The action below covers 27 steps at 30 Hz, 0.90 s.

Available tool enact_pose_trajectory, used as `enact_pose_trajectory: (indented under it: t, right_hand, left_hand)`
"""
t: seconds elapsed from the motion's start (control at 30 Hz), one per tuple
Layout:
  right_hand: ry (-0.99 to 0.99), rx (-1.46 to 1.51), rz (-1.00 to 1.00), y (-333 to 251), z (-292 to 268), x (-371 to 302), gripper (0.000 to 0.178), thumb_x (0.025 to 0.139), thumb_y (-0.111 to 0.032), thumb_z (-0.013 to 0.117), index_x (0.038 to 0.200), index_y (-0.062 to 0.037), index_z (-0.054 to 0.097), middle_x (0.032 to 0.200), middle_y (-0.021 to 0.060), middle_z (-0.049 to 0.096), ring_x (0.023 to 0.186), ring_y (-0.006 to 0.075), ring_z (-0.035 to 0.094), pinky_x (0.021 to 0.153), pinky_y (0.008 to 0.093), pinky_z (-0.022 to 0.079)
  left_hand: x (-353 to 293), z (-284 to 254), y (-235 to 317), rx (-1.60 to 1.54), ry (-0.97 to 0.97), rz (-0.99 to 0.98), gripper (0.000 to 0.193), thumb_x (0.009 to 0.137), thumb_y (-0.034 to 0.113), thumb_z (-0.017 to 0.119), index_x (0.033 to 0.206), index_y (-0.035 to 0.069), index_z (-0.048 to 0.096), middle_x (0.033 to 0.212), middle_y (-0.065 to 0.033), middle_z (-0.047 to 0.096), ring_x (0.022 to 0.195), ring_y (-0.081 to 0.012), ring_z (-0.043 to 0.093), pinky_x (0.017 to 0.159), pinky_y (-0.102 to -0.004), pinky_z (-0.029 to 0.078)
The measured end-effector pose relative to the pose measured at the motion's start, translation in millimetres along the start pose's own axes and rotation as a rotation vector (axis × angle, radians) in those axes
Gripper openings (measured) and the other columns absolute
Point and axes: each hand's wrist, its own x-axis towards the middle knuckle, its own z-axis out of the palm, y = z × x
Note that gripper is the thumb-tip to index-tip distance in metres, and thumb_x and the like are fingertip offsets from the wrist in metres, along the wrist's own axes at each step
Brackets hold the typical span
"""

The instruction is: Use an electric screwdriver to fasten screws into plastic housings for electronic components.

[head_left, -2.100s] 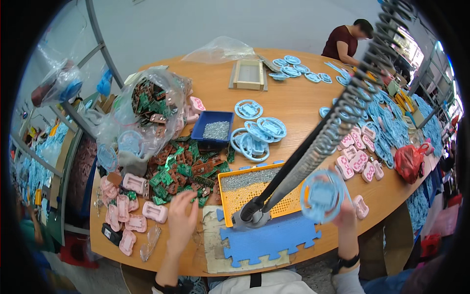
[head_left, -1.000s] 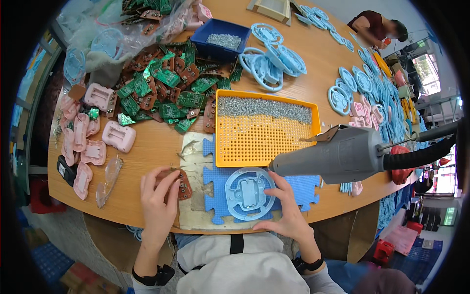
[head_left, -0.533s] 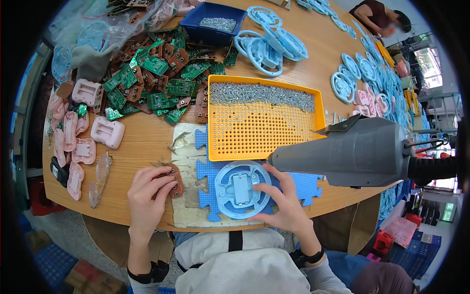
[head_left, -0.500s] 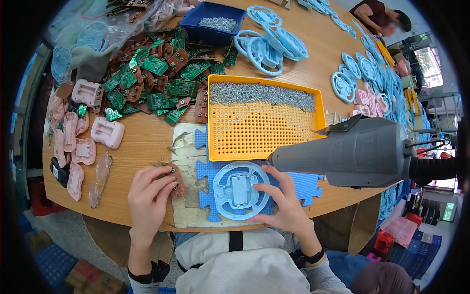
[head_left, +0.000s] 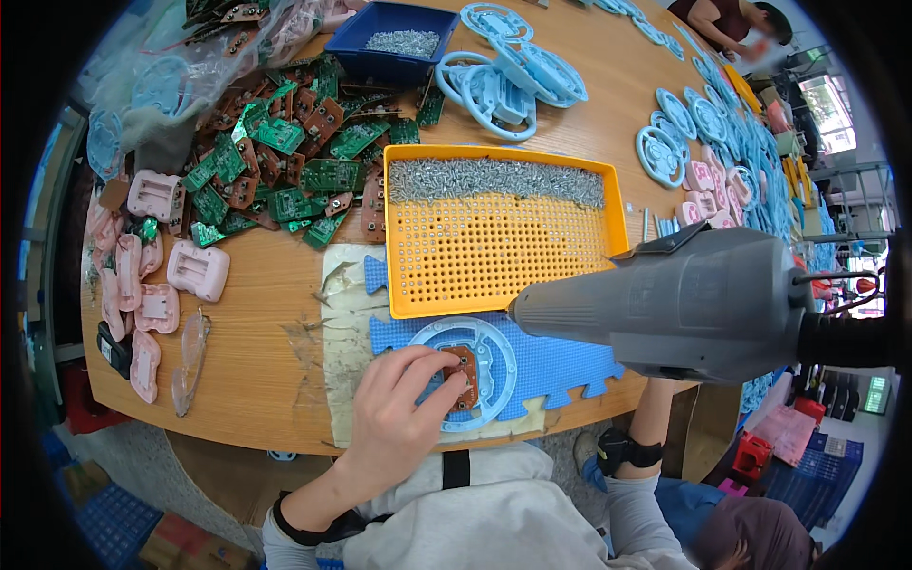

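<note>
My left hand (head_left: 407,404) presses a small brown circuit board (head_left: 463,364) into the middle of a round light-blue plastic housing (head_left: 494,356). The housing lies on a blue foam puzzle mat (head_left: 560,366) at the table's near edge. A grey electric screwdriver (head_left: 684,304) hangs over the mat's right side, its tip pointing left above the housing. My right forearm, wearing a black wristband (head_left: 624,448), rises behind the screwdriver's body. The right hand itself is hidden there.
An orange perforated tray (head_left: 503,252) with a row of screws along its far side sits just behind the mat. Green and brown circuit boards (head_left: 285,171), pink housings (head_left: 195,271), a blue screw bin (head_left: 394,43) and several blue housings (head_left: 513,81) cover the table. Another person (head_left: 731,19) works at the far end.
My left hand moved right from the mat's left edge and set the brown board into the housing. My right hand left the housing and went up behind the screwdriver.
</note>
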Motion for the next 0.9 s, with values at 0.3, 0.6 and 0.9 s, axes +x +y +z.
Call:
enact_pose_trajectory:
  t: [0.3,0.6,0.9]
  right_hand:
    - [0.023,-0.164,0.005,29,14,12,0.022,0.090,-0.013,0.062,0.102,0.0050,0.058,0.083,0.0173,0.062,0.072,0.0269,0.060,0.067,0.0367,0.048]
    - [0.111,-0.017,0.015,24,13,13,0.020,0.092,-0.015,0.059,0.095,0.0045,0.056,0.076,0.0155,0.061,0.061,0.0242,0.058,0.057,0.0340,0.047]
    - [0.511,0.865,0.333,-39,-12,-26,0.023,0.095,-0.018,0.057,0.088,0.0040,0.054,0.068,0.0138,0.059,0.051,0.0215,0.055,0.047,0.0313,0.045]
  left_hand:
    - [5,-5,-1,0.054,-0.034,0.041,0.023,0.065,0.003,0.067,0.088,0.002,0.067,0.099,-0.0060,0.063,0.097,-0.0248,0.058,0.079,-0.0375,0.046]
    - [11,-11,-4,-0.048,-0.118,0.045,0.030,0.068,0.017,0.077,0.090,0.001,0.065,0.099,-0.0088,0.061,0.094,-0.0256,0.059,0.076,-0.0376,0.049]
    - [-1,-4,-8,0.076,-0.091,0.121,0.035,0.070,0.023,0.076,0.094,0.000,0.066,0.104,-0.0090,0.062,0.102,-0.0262,0.059,0.082,-0.0381,0.049]
